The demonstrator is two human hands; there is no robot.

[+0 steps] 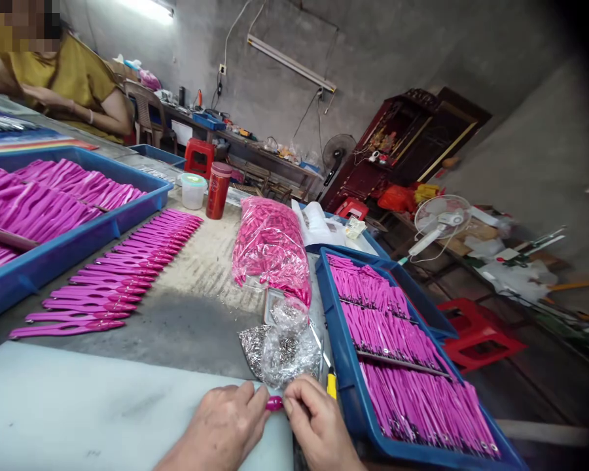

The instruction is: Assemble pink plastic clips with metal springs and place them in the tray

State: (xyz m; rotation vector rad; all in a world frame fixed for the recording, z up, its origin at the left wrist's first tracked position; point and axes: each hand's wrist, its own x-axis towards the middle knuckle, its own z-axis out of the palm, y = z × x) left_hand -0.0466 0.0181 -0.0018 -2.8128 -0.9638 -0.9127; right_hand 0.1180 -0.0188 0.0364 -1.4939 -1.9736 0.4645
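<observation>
My left hand point(223, 418) and my right hand point(317, 422) meet at the near edge of the table, both pinched on a small pink plastic piece point(274, 403) between their fingertips. Just beyond them lies a clear bag of small metal parts point(279, 350). A yellow-handled tool point(330, 383) lies beside my right hand. A row of pink handles point(122, 268) is laid out on the table to the left.
A blue tray of pink handles point(397, 340) sits at my right, another blue tray point(69, 242) at far left. A bag of pink pieces point(269, 245), a red bottle point(218, 190) and a white tub point(193, 190) stand beyond. A person in a yellow top point(73, 78) works at back left.
</observation>
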